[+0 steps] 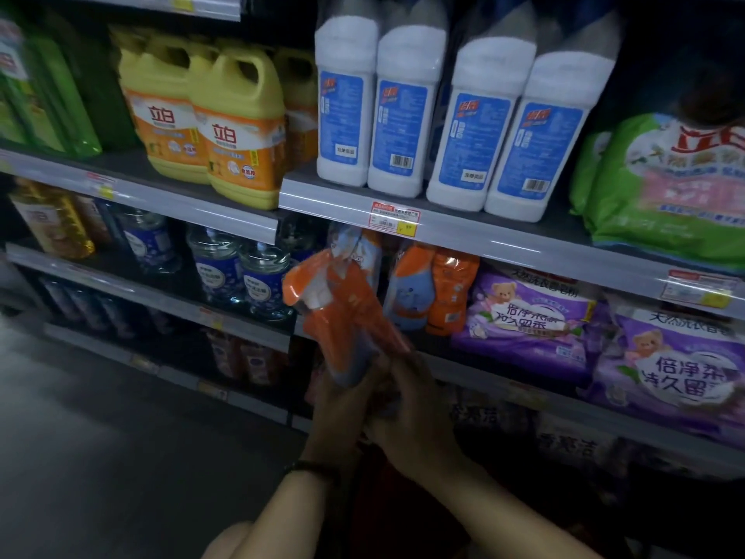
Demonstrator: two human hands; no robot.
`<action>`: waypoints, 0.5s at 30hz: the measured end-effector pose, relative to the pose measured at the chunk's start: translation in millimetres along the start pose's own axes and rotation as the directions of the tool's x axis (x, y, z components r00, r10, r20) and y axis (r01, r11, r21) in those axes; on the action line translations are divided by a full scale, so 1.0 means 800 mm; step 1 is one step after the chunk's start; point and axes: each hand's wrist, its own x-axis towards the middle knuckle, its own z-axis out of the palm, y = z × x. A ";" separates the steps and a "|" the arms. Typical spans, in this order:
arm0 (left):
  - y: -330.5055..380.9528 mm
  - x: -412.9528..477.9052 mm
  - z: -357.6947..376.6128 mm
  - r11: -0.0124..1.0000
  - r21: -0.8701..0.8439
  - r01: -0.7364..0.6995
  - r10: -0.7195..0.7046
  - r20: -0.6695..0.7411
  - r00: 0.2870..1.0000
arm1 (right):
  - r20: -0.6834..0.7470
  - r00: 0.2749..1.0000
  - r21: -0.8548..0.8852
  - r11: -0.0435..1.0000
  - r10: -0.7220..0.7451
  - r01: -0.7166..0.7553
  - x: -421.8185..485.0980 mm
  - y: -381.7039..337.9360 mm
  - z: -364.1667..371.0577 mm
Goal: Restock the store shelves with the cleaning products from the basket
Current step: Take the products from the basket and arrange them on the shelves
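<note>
An orange spray-bottle pack (342,312), wrapped in clear plastic with a white trigger at its top left, is tilted in front of the middle shelf. My left hand (342,401) grips its lower end from the left. My right hand (407,413) holds the same end from the right, fingers wrapped around it. Behind it on the shelf stand matching orange and blue packs (427,288). A dark red shape at the bottom centre (387,502) may be the basket, too dim to tell.
Yellow detergent jugs (238,127) and white bottles with blue labels (443,115) fill the upper shelf. Purple bags (528,320) lie right of the orange packs, clear bottles (238,272) to the left. A green bag (665,183) sits upper right. Grey floor (100,437) lies at left.
</note>
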 end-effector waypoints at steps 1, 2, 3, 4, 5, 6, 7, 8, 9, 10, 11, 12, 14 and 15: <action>0.001 0.005 -0.006 0.996 -0.074 0.045 -0.047 -0.016 0.999 | 0.055 0.998 0.037 0.999 -0.016 0.014 0.006 0.002 0.000; 0.003 0.011 -0.011 0.986 -0.142 0.089 -0.093 -0.019 0.996 | 0.095 0.995 0.043 0.999 -0.026 0.022 0.013 0.005 0.000; 0.004 0.021 -0.019 0.979 -0.176 0.107 -0.114 -0.027 0.993 | 0.112 0.993 0.000 1.000 -0.023 0.023 0.021 0.012 -0.001; 0.007 0.033 -0.029 0.976 -0.184 0.114 -0.125 -0.046 0.991 | 0.122 0.993 -0.048 0.999 -0.003 0.009 0.030 0.019 -0.002; 0.013 0.045 -0.038 0.976 -0.180 0.119 -0.132 -0.066 0.989 | 0.115 0.992 -0.092 0.995 0.044 -0.033 0.040 0.026 -0.004; 0.021 0.057 -0.047 0.976 -0.182 0.122 -0.137 -0.070 0.988 | 0.099 0.989 -0.112 0.989 0.106 -0.095 0.051 0.032 -0.007; 0.032 0.069 -0.058 0.973 -0.185 0.136 -0.148 -0.054 0.988 | 0.101 0.981 -0.109 0.981 0.169 -0.158 0.063 0.036 -0.008; 0.044 0.081 -0.067 0.969 -0.182 0.165 -0.172 -0.021 0.985 | 0.124 0.966 -0.078 0.973 0.227 -0.219 0.076 0.039 -0.007; 0.057 0.092 -0.076 0.962 -0.175 0.210 -0.210 0.019 0.978 | 0.168 0.940 -0.032 0.955 0.296 -0.295 0.088 0.040 -0.005; 0.069 0.104 -0.084 0.953 -0.162 0.256 -0.248 0.071 0.966 | 0.221 0.906 0.035 0.925 0.361 -0.377 0.101 0.042 -0.002; 0.077 0.116 -0.092 0.946 -0.144 0.289 -0.274 0.117 0.955 | 0.267 0.871 0.103 0.887 0.412 -0.451 0.112 0.048 0.004; 0.082 0.130 -0.100 0.946 -0.113 0.305 -0.287 0.151 0.946 | 0.301 0.846 0.158 0.852 0.441 -0.500 0.122 0.057 0.012; 0.079 0.159 -0.112 0.950 -0.056 0.307 -0.292 0.183 0.939 | 0.307 0.837 0.172 0.839 0.452 -0.516 0.133 0.072 0.027; 0.076 0.171 -0.117 0.952 -0.028 0.305 -0.296 0.174 0.939 | 0.297 0.840 0.152 0.846 0.454 -0.511 0.135 0.079 0.035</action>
